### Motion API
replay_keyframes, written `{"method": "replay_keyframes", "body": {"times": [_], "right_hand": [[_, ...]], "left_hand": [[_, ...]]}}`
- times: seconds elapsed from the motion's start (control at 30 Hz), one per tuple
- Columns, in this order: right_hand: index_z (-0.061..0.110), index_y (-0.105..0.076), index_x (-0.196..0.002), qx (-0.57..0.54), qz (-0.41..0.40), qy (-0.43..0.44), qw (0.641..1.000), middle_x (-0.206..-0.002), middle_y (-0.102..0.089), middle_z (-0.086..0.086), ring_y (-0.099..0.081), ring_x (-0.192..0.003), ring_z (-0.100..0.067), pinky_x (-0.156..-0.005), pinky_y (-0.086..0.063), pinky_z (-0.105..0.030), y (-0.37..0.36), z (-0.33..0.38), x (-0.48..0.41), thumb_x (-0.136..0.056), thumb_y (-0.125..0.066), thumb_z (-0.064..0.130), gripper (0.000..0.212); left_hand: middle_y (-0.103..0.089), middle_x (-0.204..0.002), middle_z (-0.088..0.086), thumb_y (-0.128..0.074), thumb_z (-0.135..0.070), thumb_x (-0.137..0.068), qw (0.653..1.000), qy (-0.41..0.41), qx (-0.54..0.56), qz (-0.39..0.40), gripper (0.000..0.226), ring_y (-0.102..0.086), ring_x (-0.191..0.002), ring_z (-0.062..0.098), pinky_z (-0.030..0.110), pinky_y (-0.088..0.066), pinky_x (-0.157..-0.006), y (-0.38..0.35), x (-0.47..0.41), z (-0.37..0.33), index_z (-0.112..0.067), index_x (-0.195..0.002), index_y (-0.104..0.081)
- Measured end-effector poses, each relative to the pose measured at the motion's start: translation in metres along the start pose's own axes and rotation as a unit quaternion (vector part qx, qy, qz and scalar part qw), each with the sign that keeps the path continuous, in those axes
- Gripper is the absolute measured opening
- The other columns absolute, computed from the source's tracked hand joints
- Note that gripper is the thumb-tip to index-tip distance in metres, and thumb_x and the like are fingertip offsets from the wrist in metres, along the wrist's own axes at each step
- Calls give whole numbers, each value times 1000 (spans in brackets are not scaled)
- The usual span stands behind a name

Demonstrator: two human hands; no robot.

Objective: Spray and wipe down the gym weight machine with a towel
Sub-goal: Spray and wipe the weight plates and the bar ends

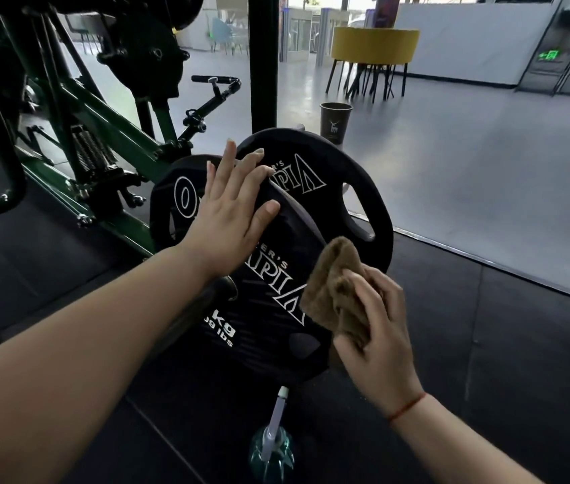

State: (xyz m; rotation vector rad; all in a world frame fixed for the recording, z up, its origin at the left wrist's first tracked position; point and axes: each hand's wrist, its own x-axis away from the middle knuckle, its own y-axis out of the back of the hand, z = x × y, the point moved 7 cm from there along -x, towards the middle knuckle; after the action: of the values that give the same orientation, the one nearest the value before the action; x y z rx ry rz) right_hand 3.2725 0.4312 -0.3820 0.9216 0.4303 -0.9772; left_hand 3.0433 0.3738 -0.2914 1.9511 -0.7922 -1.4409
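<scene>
The dark rubber floor carries the green machine frame and a teal spray bottle; a paper cup and a yellow stool stand on the grey floor beyond.

Dim foreground, bright backlight, warped edges.

Under our left hand the plate lettering is partly hidden; below our right hand, the spray bottle is cut off.
</scene>
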Motion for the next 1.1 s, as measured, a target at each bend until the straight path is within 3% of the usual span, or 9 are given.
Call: {"method": "replay_keyframes", "body": {"times": [0.1,0.2,0.3,0.43,0.53,0.6,0.73,0.9,1.1], "right_hand": [[32,-46,-141,-104,17,-77,991,-145,-42,4,-46,-136,-13,-112,-41,-27,-1,-28,27,-84,-67,9,64],[41,-50,-136,-206,14,-168,964,-140,-55,6,-52,-132,-15,-113,-41,-40,5,-44,21,-84,-66,12,62],[27,-52,-138,-205,-26,-189,960,-138,-59,2,-54,-130,-13,-115,-40,-46,14,-34,-12,-80,-65,12,61],[43,-53,-128,-167,-47,-166,971,-128,-59,11,-54,-117,7,-101,-44,-21,23,5,-72,-76,-66,21,57],[40,-51,-138,-108,-39,-114,987,-125,-53,16,-49,-111,16,-96,-41,-11,25,33,-101,-78,-66,29,63],[40,-46,-145,-38,-8,-59,998,-127,-50,18,-49,-116,10,-102,-41,-19,18,49,-108,-81,-64,37,67],[32,-43,-150,105,39,31,993,-144,-47,7,-47,-131,-24,-105,-45,-53,-7,65,-99,-86,-56,44,66],[33,-39,-147,161,27,20,986,-149,-40,2,-43,-129,-28,-96,-49,-57,-10,66,-76,-84,-48,38,64],[25,-43,-146,122,11,10,992,-150,-37,-4,-40,-136,-28,-106,-45,-53,-4,42,-26,-84,-52,25,64]], "left_hand": [[-22,-166,6,-26,-61,-100,1000,-3,7,5,72,12,-156,29,59,5,-124,2,0,0,-11,-149,-40],[-18,-167,7,-27,-81,-89,999,-10,-14,28,94,16,-156,29,58,5,-124,3,0,-1,-10,-151,-36],[-18,-167,10,-24,-92,-80,997,-19,-60,33,109,14,-155,33,55,5,-123,3,-1,-2,-9,-151,-35],[-18,-166,16,-27,-92,-78,995,-17,-94,29,112,13,-154,42,55,5,-120,2,-4,4,-6,-150,-36],[-17,-165,19,-29,-91,-79,996,-4,-81,38,110,15,-153,44,57,5,-120,3,-7,16,-6,-150,-35],[-16,-165,20,-30,-90,-79,997,14,-65,42,109,17,-152,44,59,4,-121,5,-11,27,-8,-150,-34],[-6,-168,17,-38,-81,-79,993,97,-8,62,104,22,-152,40,59,4,-124,10,-16,53,-10,-153,-28],[-17,-164,16,-41,-84,-77,979,186,47,75,105,18,-154,36,56,2,-125,18,-19,87,-12,-152,-29],[6,-170,12,-30,-71,-95,959,256,-39,119,90,21,-154,30,52,12,-123,23,-7,92,-21,-163,1]]}}
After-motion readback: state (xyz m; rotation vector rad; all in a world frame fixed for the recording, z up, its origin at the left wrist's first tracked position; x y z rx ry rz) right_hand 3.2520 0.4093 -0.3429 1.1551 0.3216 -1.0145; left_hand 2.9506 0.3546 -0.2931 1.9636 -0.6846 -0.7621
